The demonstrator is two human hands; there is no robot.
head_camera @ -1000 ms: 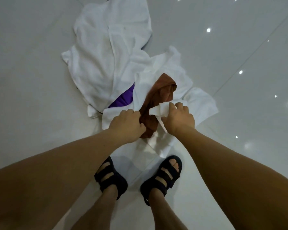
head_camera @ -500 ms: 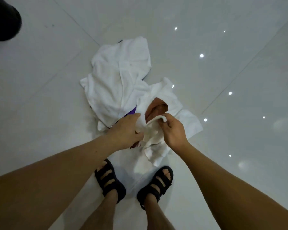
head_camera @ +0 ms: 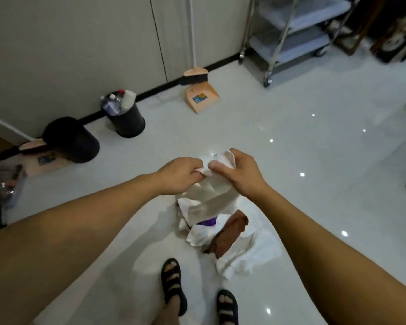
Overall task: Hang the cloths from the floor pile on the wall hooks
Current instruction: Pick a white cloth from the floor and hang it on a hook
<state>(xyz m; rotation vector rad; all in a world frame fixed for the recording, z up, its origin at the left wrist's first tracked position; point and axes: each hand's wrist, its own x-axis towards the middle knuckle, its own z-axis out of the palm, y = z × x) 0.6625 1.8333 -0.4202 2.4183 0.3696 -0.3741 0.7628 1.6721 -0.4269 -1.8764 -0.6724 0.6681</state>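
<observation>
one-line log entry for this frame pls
stage: white cloth held up over floor pile | left hand: grips it | right hand: grips it | pile: brown cloth, purple cloth | hooks: not in view

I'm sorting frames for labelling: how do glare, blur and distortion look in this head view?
Head view: small light glints speckle the glossy floor; the wide lens splays verticals, wall seam and cart leaning apart; the clutter at the left edge is smeared; the white cloth gripped by the left hand and right hand is readable but dim underneath.

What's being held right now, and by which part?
One white cloth: left hand and right hand both grip its upper edge, close together; the rest hangs down.
</observation>
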